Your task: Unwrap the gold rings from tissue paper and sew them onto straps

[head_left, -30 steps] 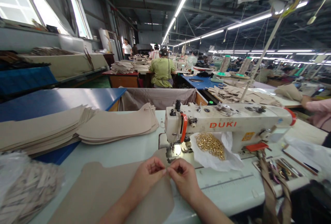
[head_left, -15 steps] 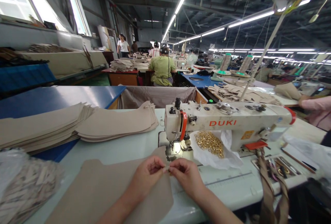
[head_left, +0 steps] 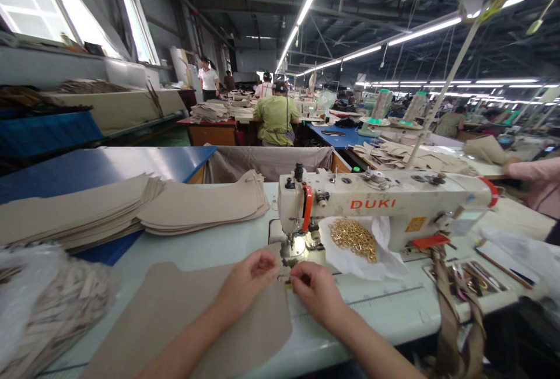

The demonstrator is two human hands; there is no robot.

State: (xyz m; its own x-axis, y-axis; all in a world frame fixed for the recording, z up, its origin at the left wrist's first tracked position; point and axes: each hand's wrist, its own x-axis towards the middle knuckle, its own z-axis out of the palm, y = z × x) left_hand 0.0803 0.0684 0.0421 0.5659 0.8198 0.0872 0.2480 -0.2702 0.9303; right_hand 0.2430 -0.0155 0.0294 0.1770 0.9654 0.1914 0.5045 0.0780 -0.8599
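A large beige cut piece (head_left: 184, 315) lies flat on the pale sewing table (head_left: 210, 248), its right end reaching the needle of the white DUKI sewing machine (head_left: 385, 207). My left hand (head_left: 247, 285) rests on that end, fingers pinched at a small pale piece (head_left: 283, 278). My right hand (head_left: 317, 291) pinches the same small piece from the right, just in front of the presser foot (head_left: 292, 249). What the small piece is stays too small to tell.
White paper holding several gold metal rings (head_left: 353, 239) sits under the machine arm. Stacks of beige cut pieces (head_left: 144, 207) lie to the left, a bag of small strips (head_left: 48, 303) at near left. Brown straps (head_left: 455, 309) hang at right. Another person's pink sleeve (head_left: 540, 183) shows at far right.
Both hands have shifted slightly up toward the presser foot while still pinching the small piece. The camera has tilted a little, nothing else has moved.
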